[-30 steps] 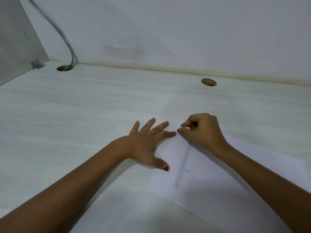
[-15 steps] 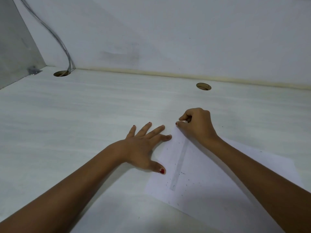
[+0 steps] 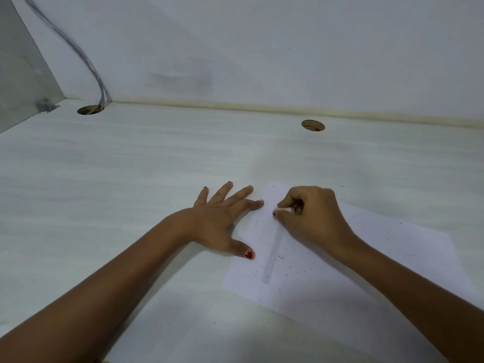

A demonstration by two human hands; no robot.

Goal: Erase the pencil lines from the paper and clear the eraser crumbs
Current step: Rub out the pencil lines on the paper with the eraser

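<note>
— On desk (image 3: pixel 131 192), 5 o'clock: paper (image 3: pixel 309 281), crumbs (image 3: pixel 280 257) scattered over it. Hands?
— Right hand (image 3: pixel 311 213) pinches white eraser (image 3: pixel 284 210) at paper's 11 o'clock corner; left hand (image 3: pixel 222 221) flat, fingers spread, at 9.

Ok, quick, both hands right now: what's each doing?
Left hand: open, fingers spread flat, thumb on the paper edge.
Right hand: closed, pinching the white eraser.

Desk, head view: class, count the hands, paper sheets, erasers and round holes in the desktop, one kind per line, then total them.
Hands: 2, the left hand and the right hand
Sheets: 1, the paper
Erasers: 1, the eraser pinched by the right hand
Holes: 2, the left hole and the right hole
Total: 6
</note>
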